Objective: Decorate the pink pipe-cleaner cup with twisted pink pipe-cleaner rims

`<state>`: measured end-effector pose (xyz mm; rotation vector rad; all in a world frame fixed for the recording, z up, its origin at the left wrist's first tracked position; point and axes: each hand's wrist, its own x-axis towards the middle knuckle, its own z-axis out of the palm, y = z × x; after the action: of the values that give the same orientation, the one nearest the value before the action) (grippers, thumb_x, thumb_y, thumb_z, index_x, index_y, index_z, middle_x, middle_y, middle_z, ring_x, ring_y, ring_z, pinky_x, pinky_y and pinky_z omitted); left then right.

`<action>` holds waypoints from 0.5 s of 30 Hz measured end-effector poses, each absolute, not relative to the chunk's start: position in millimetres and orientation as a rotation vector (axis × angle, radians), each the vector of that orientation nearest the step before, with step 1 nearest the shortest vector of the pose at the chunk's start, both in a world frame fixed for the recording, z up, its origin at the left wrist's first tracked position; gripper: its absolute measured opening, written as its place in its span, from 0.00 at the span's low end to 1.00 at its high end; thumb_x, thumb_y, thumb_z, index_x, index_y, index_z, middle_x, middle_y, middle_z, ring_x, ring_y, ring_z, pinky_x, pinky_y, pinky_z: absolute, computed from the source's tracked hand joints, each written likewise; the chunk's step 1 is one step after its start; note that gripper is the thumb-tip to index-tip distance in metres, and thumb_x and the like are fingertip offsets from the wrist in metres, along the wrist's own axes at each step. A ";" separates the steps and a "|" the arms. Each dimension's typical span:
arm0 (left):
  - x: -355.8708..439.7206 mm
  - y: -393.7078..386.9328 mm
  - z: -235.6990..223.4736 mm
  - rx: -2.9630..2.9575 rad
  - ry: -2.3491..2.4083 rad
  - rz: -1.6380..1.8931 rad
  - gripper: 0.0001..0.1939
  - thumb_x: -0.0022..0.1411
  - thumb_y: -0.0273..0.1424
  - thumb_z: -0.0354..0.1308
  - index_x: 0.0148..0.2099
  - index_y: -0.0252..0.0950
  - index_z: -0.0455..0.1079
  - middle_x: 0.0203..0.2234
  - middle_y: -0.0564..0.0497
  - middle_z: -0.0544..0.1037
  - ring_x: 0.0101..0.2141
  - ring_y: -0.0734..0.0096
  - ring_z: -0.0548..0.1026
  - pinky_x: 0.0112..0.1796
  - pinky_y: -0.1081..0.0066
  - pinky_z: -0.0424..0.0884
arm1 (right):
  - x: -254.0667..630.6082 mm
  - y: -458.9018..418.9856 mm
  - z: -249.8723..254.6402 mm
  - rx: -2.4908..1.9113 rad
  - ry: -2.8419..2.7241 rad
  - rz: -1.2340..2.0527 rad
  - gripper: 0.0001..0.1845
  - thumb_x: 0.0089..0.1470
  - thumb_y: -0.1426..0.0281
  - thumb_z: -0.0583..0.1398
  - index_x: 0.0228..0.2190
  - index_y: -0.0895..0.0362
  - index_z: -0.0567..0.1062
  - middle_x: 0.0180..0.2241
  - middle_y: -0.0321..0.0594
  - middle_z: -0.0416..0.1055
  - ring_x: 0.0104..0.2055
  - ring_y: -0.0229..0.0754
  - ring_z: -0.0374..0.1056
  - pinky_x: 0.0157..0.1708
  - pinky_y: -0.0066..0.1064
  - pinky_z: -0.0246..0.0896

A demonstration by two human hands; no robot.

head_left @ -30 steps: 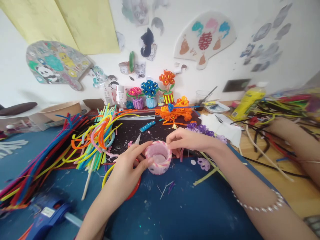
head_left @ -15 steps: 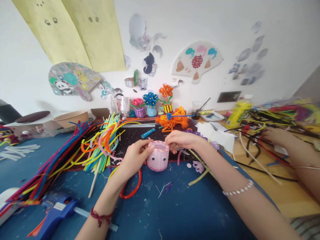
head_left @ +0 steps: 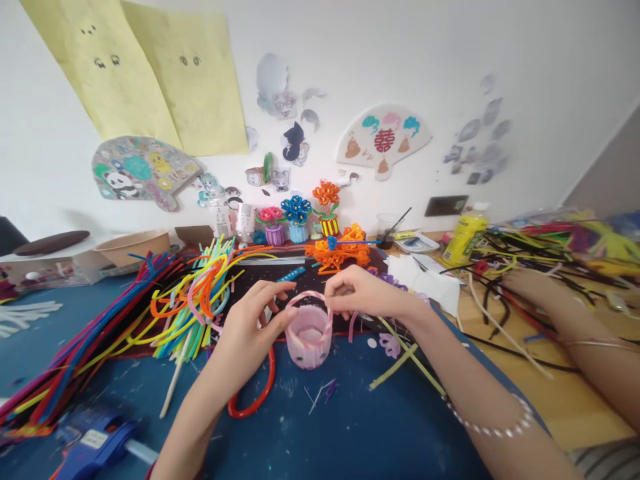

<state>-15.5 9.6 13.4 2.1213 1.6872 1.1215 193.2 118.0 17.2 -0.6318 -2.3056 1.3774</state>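
Note:
A small pink pot (head_left: 309,352) with stuck-on eyes low on its front stands on the blue mat, tipped so that its inside shows. Above its rim rises a twisted pink-and-white pipe cleaner ring (head_left: 314,295). My right hand (head_left: 357,293) pinches this ring at its right side. At the pot's left, my left hand (head_left: 263,317) has its fingers and thumb apart; the thumb tip is close to the ring, and I cannot tell whether it touches. A red pipe cleaner loop (head_left: 255,408) lies below my left hand.
Bundled pipe cleaners (head_left: 200,300) lie at left, with a blue glue gun (head_left: 95,443) at front left. Small flower pots (head_left: 299,230) and orange pipe cleaner pieces (head_left: 345,248) stand behind. Another person's hand (head_left: 533,290) is at right, near a yellow bottle (head_left: 465,237).
The twisted ring, flat along the pot's rim before, now stands up above it. My left fingers have come away from the pot. The view has shifted, and the pot shows more of its inside.

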 end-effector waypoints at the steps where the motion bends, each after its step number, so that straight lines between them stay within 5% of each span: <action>1: -13.1 7.2 15.3 2.200 1.683 1.157 0.16 0.64 0.38 0.55 0.52 0.40 0.72 0.40 0.48 0.76 0.36 0.70 0.74 0.36 0.71 0.70 | 194.0 110.3 22.4 -0.601 -2.339 1.299 0.04 0.48 0.73 0.60 0.23 0.60 0.73 0.20 0.31 0.66 0.22 0.32 0.62 0.22 0.22 0.55; 4: -4.8 2.2 15.4 2.390 1.595 1.212 0.11 0.65 0.32 0.55 0.48 0.41 0.74 0.40 0.49 0.77 0.39 0.71 0.75 0.39 0.73 0.70 | 192.9 90.7 32.7 -0.547 -2.356 1.164 0.05 0.50 0.73 0.59 0.24 0.58 0.72 0.21 0.32 0.65 0.22 0.32 0.59 0.22 0.23 0.54; 10: 2.9 -4.8 3.6 2.431 1.842 1.541 0.04 0.63 0.30 0.58 0.40 0.40 0.74 0.27 0.56 0.81 0.23 0.77 0.76 0.28 0.78 0.69 | 178.0 71.4 28.1 -0.556 -2.177 0.819 0.07 0.52 0.73 0.59 0.23 0.56 0.71 0.24 0.35 0.69 0.26 0.36 0.64 0.27 0.26 0.60; 15: 6.3 -11.5 6.4 2.131 2.131 1.698 0.04 0.63 0.33 0.58 0.38 0.40 0.74 0.20 0.60 0.78 0.20 0.77 0.75 0.24 0.77 0.67 | 167.8 66.0 17.0 -0.724 -1.951 0.940 0.08 0.54 0.65 0.61 0.27 0.55 0.74 0.24 0.36 0.73 0.26 0.38 0.69 0.27 0.27 0.64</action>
<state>6.3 -11.5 6.4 2.1307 2.1312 1.6982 167.8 66.0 17.0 -0.7237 -1.9511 0.9399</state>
